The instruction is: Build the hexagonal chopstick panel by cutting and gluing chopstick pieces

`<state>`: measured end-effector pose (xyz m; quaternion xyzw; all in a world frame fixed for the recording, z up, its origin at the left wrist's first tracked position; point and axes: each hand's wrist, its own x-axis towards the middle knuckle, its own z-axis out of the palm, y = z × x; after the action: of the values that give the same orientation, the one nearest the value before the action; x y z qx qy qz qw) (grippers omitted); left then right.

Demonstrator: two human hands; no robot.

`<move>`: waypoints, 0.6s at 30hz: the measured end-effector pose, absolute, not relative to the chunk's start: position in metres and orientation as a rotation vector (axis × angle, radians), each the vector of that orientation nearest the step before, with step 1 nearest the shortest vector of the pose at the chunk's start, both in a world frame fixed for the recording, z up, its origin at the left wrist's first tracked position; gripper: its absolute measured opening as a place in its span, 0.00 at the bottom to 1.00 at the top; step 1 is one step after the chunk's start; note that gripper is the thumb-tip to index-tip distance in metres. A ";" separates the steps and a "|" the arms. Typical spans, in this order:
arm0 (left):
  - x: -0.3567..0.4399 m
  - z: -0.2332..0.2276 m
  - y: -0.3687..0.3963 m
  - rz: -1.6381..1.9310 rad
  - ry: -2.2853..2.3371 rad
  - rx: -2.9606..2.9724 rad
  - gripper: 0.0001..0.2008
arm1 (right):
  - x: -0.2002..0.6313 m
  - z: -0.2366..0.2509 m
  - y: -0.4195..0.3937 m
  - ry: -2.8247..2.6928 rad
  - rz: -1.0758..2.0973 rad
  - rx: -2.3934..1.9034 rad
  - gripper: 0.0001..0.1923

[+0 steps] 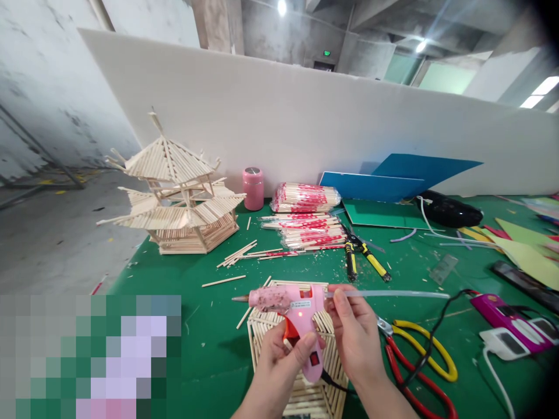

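Observation:
A pink hot glue gun [301,314] is held in front of me, its nozzle pointing left and a small light glowing on its body. My left hand [282,355] is closed around the grip by the orange trigger. At the back of the gun, my right hand [356,326] pinches a translucent glue stick [402,294] that enters the rear opening and sticks out to the right. Beneath both hands lies a flat panel of wooden sticks [266,326], partly covered by the gun and hands.
A stick-built pavilion [174,203] stands at left behind. Bundled chopsticks [305,198], a pink canister [253,189] and yellow-black pliers [362,256] lie farther back. To the right are red-yellow-handled pliers [419,355], a power strip [506,320] and cables. A white board [305,128] rises behind.

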<state>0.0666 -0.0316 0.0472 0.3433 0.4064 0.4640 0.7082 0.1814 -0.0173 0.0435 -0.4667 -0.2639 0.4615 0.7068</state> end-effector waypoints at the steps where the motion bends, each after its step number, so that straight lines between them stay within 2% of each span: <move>1: 0.067 0.047 -0.031 1.032 0.906 0.764 0.14 | 0.181 0.045 -0.016 -0.579 1.024 -1.044 0.07; 13: 0.072 0.044 -0.029 1.069 0.900 0.640 0.14 | 0.183 0.048 -0.022 -0.592 1.218 -1.041 0.13; 18: 0.071 0.039 -0.029 1.015 0.938 0.663 0.14 | 0.183 0.047 -0.019 -0.612 1.200 -1.040 0.08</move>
<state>0.0705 -0.0295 0.0387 0.3002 0.4244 0.4594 0.7202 0.1833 -0.0189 0.0470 -0.4595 -0.2704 0.5300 0.6594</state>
